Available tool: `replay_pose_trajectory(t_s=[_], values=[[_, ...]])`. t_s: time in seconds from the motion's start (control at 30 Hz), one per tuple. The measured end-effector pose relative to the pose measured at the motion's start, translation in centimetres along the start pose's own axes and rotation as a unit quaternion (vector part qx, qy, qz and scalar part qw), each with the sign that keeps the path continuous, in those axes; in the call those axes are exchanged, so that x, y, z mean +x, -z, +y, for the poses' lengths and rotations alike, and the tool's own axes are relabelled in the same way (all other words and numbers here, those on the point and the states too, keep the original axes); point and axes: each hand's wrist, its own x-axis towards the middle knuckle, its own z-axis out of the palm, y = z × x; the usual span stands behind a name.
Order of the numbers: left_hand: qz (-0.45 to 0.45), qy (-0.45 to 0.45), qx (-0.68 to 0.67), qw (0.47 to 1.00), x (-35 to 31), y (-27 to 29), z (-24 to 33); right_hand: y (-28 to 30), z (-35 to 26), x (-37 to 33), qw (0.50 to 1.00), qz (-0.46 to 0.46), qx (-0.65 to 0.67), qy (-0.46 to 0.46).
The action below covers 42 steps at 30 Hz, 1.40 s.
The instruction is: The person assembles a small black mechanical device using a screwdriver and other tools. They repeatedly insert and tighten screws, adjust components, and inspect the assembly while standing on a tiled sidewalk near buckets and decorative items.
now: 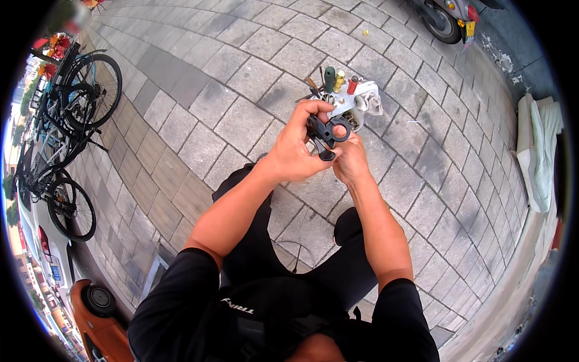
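In front of my chest, both hands hold a black clamp [324,130] with a round open ring at its right end and a slim lever-like arm below. My left hand [297,143] grips it from the left, thumb under and fingers curled over the top. My right hand [352,158] is closed at its lower right, just below the ring; most of its fingers are hidden behind the part. Right beyond my hands stands a pale tool container [358,120], partly covered by them. Upright in it are a dark green handle [329,78], a yellow handle [339,81] and a red handle [352,85].
A whitish rag [369,98] hangs on the container's right side. Grey paving [253,84] surrounds me. Bicycles [72,120] stand at the left, an orange car [99,320] at the lower left. A scooter [443,24] is at the far right, a pale folded pad [534,157] by the right wall.
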Motion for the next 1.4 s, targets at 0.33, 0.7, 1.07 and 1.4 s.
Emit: replay_pose_trajectory(t_s=[0.33,0.7,1.07,1.4], values=[[0.008,0.058,0.017,0.998,-0.7,2.0,-1.2,-1.0,2.6,1.8,0.994,0.061,-0.049,-0.07],[-0.011,0.074,0.072,0.995,-0.7,2.9,-2.2,-1.2,3.1,2.1,0.991,0.058,-0.074,-0.098],[-0.02,0.073,0.111,0.991,-0.6,2.7,-1.9,-1.1,3.8,2.8,0.991,0.069,-0.034,-0.108],[-0.007,0.087,0.092,0.992,-0.6,2.5,-1.5,-1.0,3.4,2.9,0.99,0.055,-0.032,-0.122]])
